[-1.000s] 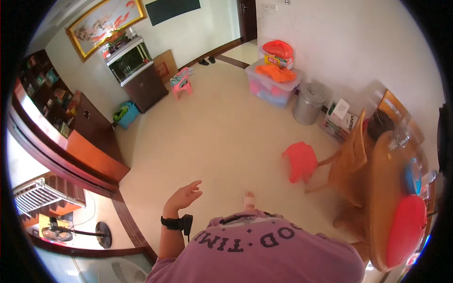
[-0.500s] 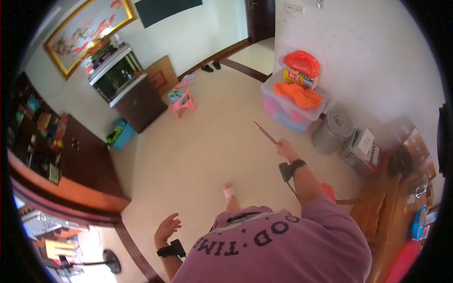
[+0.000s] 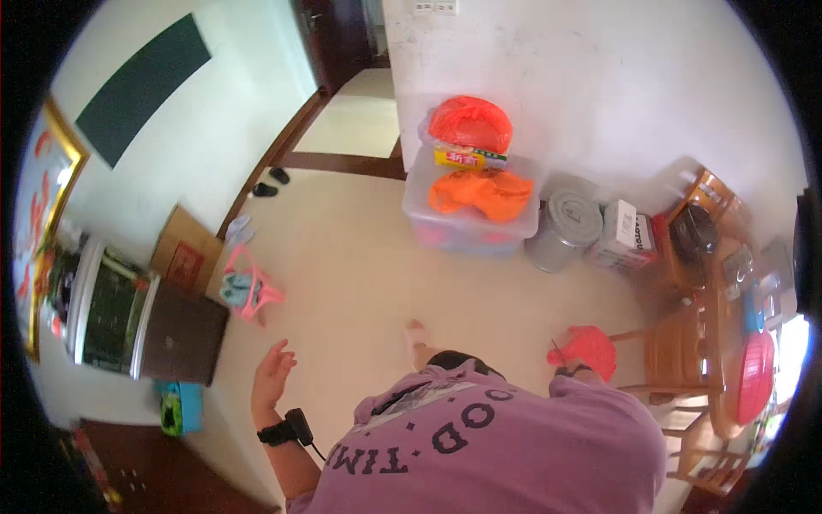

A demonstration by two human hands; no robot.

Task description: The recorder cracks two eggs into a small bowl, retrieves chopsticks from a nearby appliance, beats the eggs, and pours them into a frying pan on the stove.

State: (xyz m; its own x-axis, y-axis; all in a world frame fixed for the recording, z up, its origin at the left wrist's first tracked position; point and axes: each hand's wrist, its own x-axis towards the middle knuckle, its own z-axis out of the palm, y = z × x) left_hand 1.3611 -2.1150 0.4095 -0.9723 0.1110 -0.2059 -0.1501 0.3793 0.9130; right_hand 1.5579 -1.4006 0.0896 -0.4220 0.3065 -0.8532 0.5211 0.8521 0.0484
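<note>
- The cream floor [image 3: 342, 283] carries everything in the room.
- A clear plastic storage bin [image 3: 469, 224] stands on it by the white wall, with orange and red bags on top.
- Just beside the bin stands a grey metal can [image 3: 565, 230], then a white box [image 3: 618, 236].
- A pink child's stool [image 3: 247, 291] stands near a dark cabinet [image 3: 175, 334].
- Dark shoes [image 3: 272, 182] lie by the doorway.
- A red stool [image 3: 586, 349] stands next to a wooden chair [image 3: 676, 355].

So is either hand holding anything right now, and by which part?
The left hand is open and empty. The right hand is mostly hidden beside the small red plastic stool; any grip cannot be told.
</note>
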